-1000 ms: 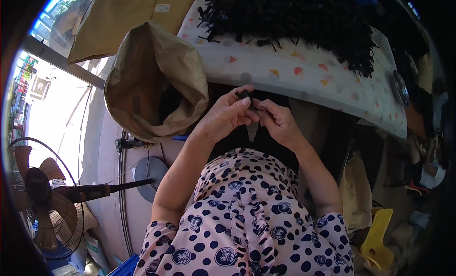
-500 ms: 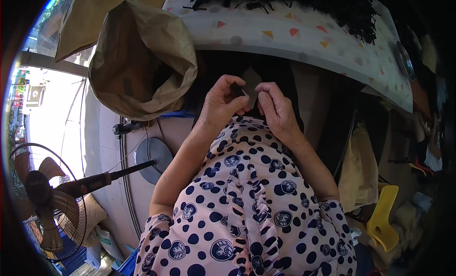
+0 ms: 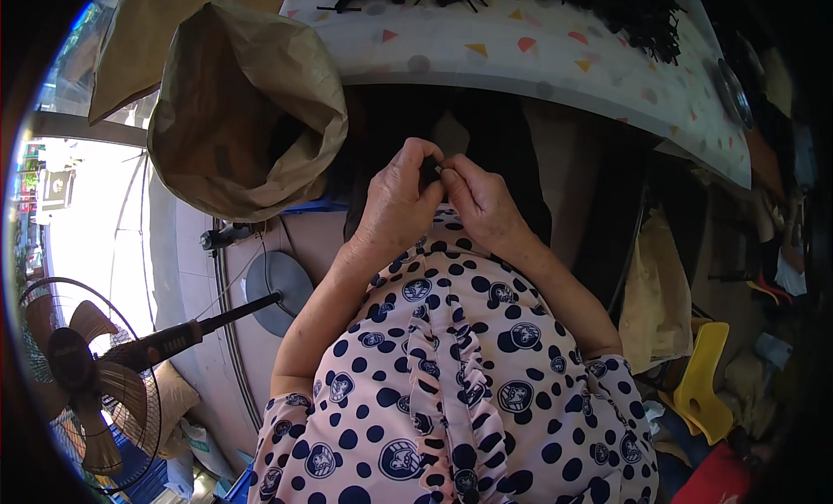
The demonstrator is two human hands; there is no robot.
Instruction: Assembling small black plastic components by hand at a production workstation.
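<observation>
Above my lap, my two hands meet with their fingertips touching. My left hand [image 3: 395,198] is closed, thumb and fingers curled around a small dark piece [image 3: 429,170] whose kind I cannot make out. A pale bit shows at the tip of that piece. From the other side my right hand [image 3: 486,202] pinches at the same tip with thumb and forefinger. Fingers cover most of the piece. On the table ahead lies a pile of thin black strips [image 3: 607,13], partly cut off by the upper edge.
A large open brown paper bag [image 3: 308,83] stands just left of my hands. The table [image 3: 468,59] has a pale cover with coloured shapes. At the lower left is a fan [image 3: 74,361] with a round grey base [image 3: 278,287]. A yellow chair [image 3: 701,391] stands to the right.
My right hand has moved left to meet the left hand, and its fingertips have closed at the tip of the small dark piece. The view has shifted slightly.
</observation>
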